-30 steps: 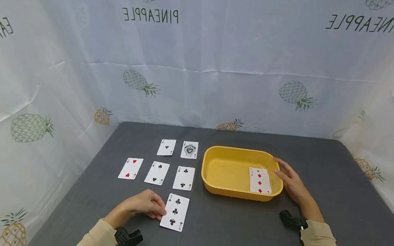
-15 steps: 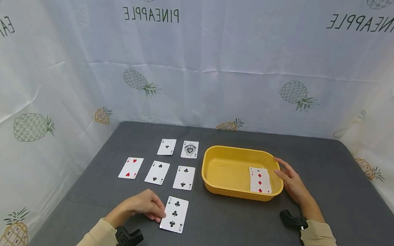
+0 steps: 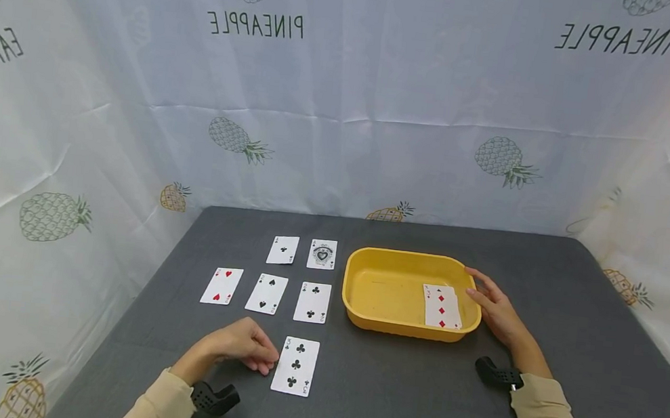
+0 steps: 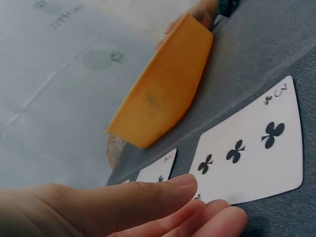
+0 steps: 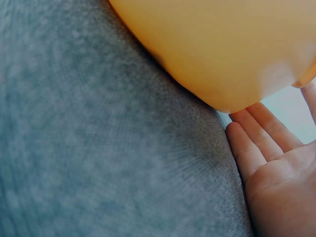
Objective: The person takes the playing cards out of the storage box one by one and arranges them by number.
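The three of clubs (image 3: 295, 367) lies face up on the dark tabletop near the front. My left hand (image 3: 237, 345) is just left of this card. In the left wrist view its thumb (image 4: 168, 190) and fingertips (image 4: 224, 217) overlap the card's near edge, with a gap between thumb and fingers; nothing is pinched. At the right end of a yellow plastic basket (image 3: 381, 324), my right hand (image 3: 498, 311) rests against the rim and outer wall. Its fingers (image 5: 254, 140) look straight in the right wrist view. Inside the basket are fanned cards with a diamond card (image 3: 441, 307) on top.
Behind the three lies a row with the two of clubs (image 3: 312, 302), two of spades (image 3: 267, 294) and two of hearts (image 3: 221, 285). Farther back are an ace of clubs (image 3: 283, 250) and an ornate ace (image 3: 322, 255). A pineapple-print curtain (image 3: 340, 162) borders the table.
The three of clubs has slid slightly toward the front edge. My left hand has let go of it and drawn a little to the left. The right hand and basket stay put.
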{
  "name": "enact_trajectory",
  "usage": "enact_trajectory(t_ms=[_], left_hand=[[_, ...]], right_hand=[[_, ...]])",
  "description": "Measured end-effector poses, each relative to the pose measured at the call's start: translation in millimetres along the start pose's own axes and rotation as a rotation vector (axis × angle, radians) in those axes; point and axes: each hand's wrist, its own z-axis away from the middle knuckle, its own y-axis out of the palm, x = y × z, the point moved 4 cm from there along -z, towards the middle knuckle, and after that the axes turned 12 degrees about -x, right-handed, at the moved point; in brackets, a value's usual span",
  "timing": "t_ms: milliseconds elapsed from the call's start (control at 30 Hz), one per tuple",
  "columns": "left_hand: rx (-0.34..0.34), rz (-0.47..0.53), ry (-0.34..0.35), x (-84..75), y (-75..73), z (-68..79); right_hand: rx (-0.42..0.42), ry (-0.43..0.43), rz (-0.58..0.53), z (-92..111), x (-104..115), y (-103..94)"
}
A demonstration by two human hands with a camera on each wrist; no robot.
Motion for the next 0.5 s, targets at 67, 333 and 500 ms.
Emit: enact_trajectory(t_ms=[67, 333, 500], left_hand=[[0.003, 0.017, 0.003, -1.8, -1.7, -1.1], [-0.024, 0.087, 0.021, -13.5, -1.6, -12.0], [-0.030, 0.130, 0.044, -27.1, 4.2, -23.4]], right_hand=[[-0.002, -0.001, 0.007, -0.2, 0.0, 0.1], [0.002, -0.012, -0.006, -0.9, -1.4, -0.3], [0.006, -0.014, -0.019, -0.5, -1.8, 0.0]])
